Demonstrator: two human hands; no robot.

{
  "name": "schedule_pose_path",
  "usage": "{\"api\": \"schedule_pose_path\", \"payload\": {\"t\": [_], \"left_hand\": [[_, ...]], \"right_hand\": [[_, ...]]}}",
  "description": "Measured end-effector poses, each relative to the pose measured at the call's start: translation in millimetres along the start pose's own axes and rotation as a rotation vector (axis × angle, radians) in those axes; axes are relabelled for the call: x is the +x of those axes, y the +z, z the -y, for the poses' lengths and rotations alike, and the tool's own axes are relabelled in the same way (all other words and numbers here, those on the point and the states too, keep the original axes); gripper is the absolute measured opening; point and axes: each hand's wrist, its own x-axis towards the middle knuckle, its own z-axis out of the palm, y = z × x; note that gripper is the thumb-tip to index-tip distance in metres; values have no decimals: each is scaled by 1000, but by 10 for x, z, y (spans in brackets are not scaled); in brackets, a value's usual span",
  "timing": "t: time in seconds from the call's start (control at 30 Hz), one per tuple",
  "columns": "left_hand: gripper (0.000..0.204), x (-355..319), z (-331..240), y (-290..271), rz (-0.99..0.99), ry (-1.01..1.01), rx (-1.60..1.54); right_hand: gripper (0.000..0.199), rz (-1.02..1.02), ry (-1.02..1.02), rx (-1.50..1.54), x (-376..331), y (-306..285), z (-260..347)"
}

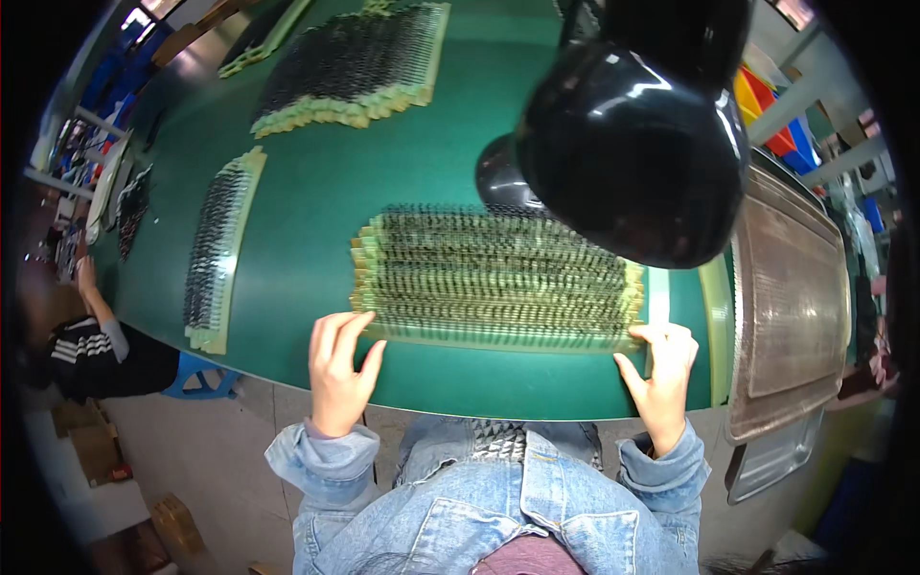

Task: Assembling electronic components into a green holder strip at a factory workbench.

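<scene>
Several pale green strips with rows of dark pins lie side by side as a block [498, 278] on the green table. Both of my hands are at its near edge. My left hand [340, 374] is at the near left corner, its thumb and fingers spread around the end of the nearest strip [489, 342]. By that strip's other end is my right hand [663, 376], thumb and index finger apart. No firm grip shows in either hand; whether the fingertips touch the strip, I cannot tell.
A black lamp head [632, 153] hangs over the block's far right part. More pinned strips lie in a large group [355, 67] at the back and a narrow group [222, 254] at left. Brown trays [791, 297] stand right. Another person's arm [91, 287] shows far left.
</scene>
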Motion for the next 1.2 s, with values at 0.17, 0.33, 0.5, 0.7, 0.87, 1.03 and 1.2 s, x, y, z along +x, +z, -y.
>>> {"api": "schedule_pose_path", "payload": {"t": [0.17, 0.33, 0.5, 0.7, 0.87, 1.03, 1.2], "left_hand": [[27, -50, 32, 48, -35, 6, 31], [24, -69, 45, 29, -39, 11, 54], [25, -72, 86, -10, 27, 13, 15], [23, -50, 124, -150, 130, -26, -88], [13, 8, 180, -366, 280, -207, -613], [21, 172, 84, -402, 74, -350, -1139], [20, 456, -105, -211, -89, -440, -1121]], "right_hand": [[33, -21, -27, 2, -45, 44, -21], [32, 10, 0, 76, -49, 60, -8], [35, -5, -39, 99, -60, 62, -44], [26, 96, -36, 120, -44, -32, -27], [15, 125, 210, 560, 36, -141, -103], [11, 9, 403, 1258, 355, -121, -173], [20, -156, 481, 1578, 636, 14, -78]]}}
